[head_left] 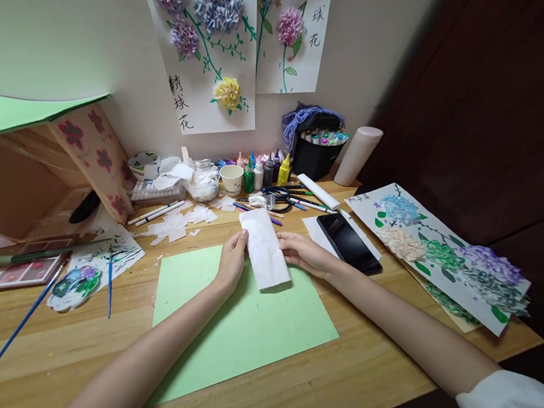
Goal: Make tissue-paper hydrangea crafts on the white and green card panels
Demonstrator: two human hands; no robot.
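A folded white paper strip [266,250] is held upright between my two hands, above a light green sheet [248,338] that lies on the wooden table. My left hand [233,259] pinches the strip's left edge, thumb near its top corner. On the right edge, my right hand [307,252] grips it with thumb and fingers, some fingertips hidden behind the paper. A black phone [349,242] rests on white paper just right of my right hand. Small cut pieces of white paper [174,226] lie beyond my left hand.
Paint bottles [268,171], a paper cup [232,180], black-handled scissors [278,198] and a black marker case [318,153] stand or lie along the wall. Left are a paint palette [74,287] and brushes [24,320]. Flower artwork [434,244] lies right; a cardboard box [12,168] stands back left.
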